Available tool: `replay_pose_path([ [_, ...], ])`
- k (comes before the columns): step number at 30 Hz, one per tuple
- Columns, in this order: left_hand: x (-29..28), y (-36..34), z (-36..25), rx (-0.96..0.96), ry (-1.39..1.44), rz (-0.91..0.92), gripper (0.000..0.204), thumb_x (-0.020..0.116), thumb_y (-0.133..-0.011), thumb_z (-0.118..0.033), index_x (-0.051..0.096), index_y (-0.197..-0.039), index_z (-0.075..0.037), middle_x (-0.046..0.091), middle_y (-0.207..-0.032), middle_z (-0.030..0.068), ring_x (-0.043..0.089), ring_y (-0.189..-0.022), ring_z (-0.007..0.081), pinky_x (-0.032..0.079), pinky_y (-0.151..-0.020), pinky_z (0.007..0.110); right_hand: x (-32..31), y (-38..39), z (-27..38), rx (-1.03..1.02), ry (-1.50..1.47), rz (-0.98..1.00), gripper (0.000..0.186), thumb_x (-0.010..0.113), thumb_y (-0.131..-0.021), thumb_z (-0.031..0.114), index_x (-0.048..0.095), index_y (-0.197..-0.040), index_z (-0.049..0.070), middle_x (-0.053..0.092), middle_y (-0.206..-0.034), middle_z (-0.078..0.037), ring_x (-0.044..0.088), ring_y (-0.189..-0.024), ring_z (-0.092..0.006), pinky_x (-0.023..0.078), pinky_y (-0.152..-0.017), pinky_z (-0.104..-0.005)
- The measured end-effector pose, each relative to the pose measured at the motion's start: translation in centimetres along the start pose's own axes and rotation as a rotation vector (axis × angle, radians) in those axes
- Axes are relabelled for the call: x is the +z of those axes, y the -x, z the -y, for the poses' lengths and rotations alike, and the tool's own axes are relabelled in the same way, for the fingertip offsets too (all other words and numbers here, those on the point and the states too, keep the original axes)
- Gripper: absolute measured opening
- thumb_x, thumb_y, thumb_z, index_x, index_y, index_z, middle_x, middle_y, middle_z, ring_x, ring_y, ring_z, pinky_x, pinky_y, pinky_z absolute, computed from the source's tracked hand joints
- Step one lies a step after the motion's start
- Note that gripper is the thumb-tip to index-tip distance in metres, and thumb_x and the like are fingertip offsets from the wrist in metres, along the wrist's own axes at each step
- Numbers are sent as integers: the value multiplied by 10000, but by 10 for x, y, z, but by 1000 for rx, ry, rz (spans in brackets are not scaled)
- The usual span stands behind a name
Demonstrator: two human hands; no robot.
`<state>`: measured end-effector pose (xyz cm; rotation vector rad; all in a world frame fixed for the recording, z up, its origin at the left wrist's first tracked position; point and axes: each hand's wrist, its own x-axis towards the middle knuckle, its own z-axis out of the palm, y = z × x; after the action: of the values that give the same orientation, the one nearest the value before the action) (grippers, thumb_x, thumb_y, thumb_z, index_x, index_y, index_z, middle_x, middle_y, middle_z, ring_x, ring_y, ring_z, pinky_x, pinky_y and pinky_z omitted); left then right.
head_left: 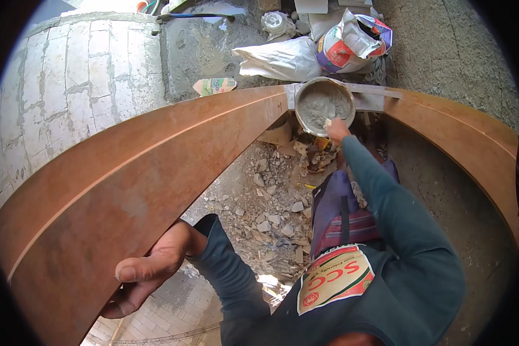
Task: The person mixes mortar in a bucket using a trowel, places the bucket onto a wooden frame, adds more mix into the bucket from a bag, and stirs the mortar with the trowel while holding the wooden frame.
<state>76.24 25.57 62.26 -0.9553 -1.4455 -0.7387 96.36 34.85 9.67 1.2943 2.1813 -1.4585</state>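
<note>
At the lower left, my left hand (150, 268) is closed around the edge of a long brown door or window frame (127, 202), thumb on its face and the fingertips partly behind. My right hand (338, 131) reaches down to a round bucket (299, 118) of wet grey mortar (317, 109). It is closed on what looks like a small mortar-smeared trowel (329, 120), whose blade is mostly hidden in the mix. The bucket stands at the far corner, against a pale strip (369, 98) that lies between the two brown frame sides.
Broken rubble (271, 219) covers the ground below the frame. Beyond it lie a white sack (282, 60), an open colourful paint bucket (346, 49) and a torn piece of packaging (214, 86). A block wall (86, 63) rises at left, a rough grey surface (455, 57) at right.
</note>
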Motion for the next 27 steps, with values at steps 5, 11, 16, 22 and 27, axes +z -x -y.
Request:
replay_pose_path([
  [5,-5,1,2,8,-11,-64,667,556,-898,-323,245,-1372,29,364,-1259,209,417,-1172,298,389,-959,453,-21,4,7,253,-458,256,308,600,-854,243,621,-974,-40,614,-702,-158,615,-567,-226,458,-468,-354],
  [11,-3,2,8,53,-12,-122,677,589,-879,-329,289,-1349,56,418,-1159,215,476,-1096,296,415,-907,431,-61,11,59,353,-500,410,311,570,-855,224,604,-960,-66,633,-723,-214,630,-571,-311,473,-515,-412],
  [16,10,-2,0,57,73,-125,668,594,-879,-312,293,-1338,69,417,-1172,217,475,-1108,296,415,-913,427,17,0,-13,21,-86,-142,234,557,-876,227,639,-810,19,558,-607,-75,527,-468,-172,379,-374,-337],
  [22,-5,-1,2,38,39,-117,651,590,-880,-290,293,-1351,45,418,-1195,215,474,-1108,295,415,-918,417,-29,17,14,244,-522,130,242,584,-858,226,610,-871,-15,600,-673,-125,566,-493,-198,419,-409,-351],
  [27,-1,1,3,26,29,-111,663,587,-879,-295,279,-1366,32,420,-1183,199,472,-1111,289,418,-916,407,-32,1,35,290,-505,407,270,585,-857,241,595,-855,-29,589,-652,-124,563,-464,-177,416,-381,-344],
])
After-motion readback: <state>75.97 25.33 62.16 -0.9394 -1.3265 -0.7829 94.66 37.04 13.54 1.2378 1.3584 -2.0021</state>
